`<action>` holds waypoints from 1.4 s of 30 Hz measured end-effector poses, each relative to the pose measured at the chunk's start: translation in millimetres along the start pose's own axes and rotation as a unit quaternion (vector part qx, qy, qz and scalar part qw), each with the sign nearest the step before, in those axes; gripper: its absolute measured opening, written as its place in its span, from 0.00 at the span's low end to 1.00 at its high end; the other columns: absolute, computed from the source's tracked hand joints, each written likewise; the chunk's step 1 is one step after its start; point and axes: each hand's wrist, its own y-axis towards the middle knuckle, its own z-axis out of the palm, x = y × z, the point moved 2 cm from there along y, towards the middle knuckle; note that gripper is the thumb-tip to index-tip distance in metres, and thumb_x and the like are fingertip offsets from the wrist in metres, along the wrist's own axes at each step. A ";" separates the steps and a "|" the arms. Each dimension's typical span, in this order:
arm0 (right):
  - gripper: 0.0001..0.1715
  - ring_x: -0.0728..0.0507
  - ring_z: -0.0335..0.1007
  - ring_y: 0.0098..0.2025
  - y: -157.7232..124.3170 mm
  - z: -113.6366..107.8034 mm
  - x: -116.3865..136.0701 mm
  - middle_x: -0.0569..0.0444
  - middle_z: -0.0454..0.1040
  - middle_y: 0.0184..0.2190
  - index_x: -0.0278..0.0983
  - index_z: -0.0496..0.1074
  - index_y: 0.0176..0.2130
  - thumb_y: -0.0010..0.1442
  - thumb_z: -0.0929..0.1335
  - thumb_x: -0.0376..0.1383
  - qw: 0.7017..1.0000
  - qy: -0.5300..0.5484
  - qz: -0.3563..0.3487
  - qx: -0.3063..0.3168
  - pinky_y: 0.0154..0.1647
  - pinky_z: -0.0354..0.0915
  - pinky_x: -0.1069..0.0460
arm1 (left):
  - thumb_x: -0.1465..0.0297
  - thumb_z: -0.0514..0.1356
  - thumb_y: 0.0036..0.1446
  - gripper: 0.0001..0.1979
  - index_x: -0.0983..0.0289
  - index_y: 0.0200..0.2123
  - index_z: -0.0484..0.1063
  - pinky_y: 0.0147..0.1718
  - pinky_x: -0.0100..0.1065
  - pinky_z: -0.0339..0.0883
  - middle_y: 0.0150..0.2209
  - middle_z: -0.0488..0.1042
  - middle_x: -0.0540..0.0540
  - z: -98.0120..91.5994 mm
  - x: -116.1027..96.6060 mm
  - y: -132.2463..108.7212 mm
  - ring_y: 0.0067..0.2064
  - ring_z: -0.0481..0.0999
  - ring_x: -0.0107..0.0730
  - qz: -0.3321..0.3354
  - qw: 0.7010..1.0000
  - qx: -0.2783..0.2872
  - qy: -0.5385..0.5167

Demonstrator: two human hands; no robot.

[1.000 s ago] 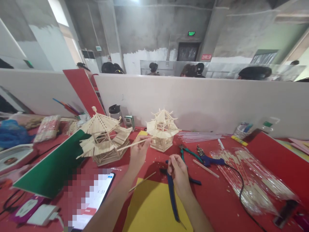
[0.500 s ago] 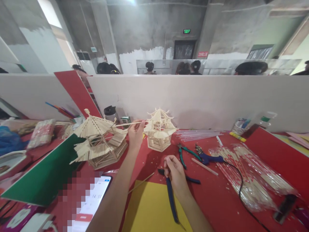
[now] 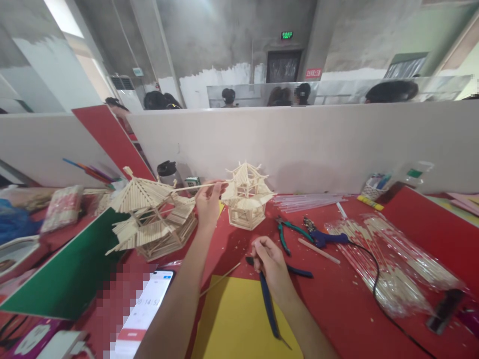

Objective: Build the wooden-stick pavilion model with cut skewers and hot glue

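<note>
My left hand (image 3: 208, 203) is raised and pinches a thin wooden stick (image 3: 190, 188), held level against the roof edge of the large stick pavilion model (image 3: 151, 214). A smaller stick pavilion model (image 3: 245, 195) stands just to the right of that hand. My right hand (image 3: 270, 263) rests on the red table (image 3: 337, 319), closed around the dark blue handles of a pair of pliers (image 3: 270, 304) that lies over a yellow sheet (image 3: 239, 324). A loose stick (image 3: 219, 281) lies between my two arms.
A phone (image 3: 144, 314) and a green board (image 3: 67, 269) lie at the left. Green-handled pliers (image 3: 284, 234), a blue glue gun (image 3: 325, 238) with its black cord, and bags of sticks (image 3: 389, 269) lie to the right. A white partition (image 3: 318, 144) backs the table; other people sit beyond it.
My left hand has lifted the stick up and to the left, from in front of the small pavilion to the large pavilion's roof. My right hand stays on the pliers.
</note>
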 end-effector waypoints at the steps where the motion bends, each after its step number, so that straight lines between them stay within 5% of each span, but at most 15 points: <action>1: 0.15 0.55 0.55 0.18 -0.3 0.4 0.1 0.60 0.66 0.26 0.38 0.68 0.35 0.61 0.68 0.47 1.000 -0.001 0.002 0.001 0.17 0.54 0.58 | 0.59 0.64 0.53 0.15 0.65 0.37 0.74 0.35 0.31 0.73 0.36 0.80 0.57 -0.2 -0.5 0.4 0.39 0.81 0.37 0.003 1.000 0.002 0.002; 42: 0.16 0.56 0.56 0.17 -0.5 5.6 4.8 0.61 0.67 0.24 0.37 0.68 0.33 0.59 0.69 0.47 0.999 -0.018 0.022 0.019 0.16 0.52 0.58 | 0.60 0.64 0.52 0.14 0.65 0.35 0.76 0.31 0.29 0.72 0.34 0.80 0.56 -1.8 -5.7 4.2 0.34 0.81 0.33 -0.001 0.999 0.003 0.041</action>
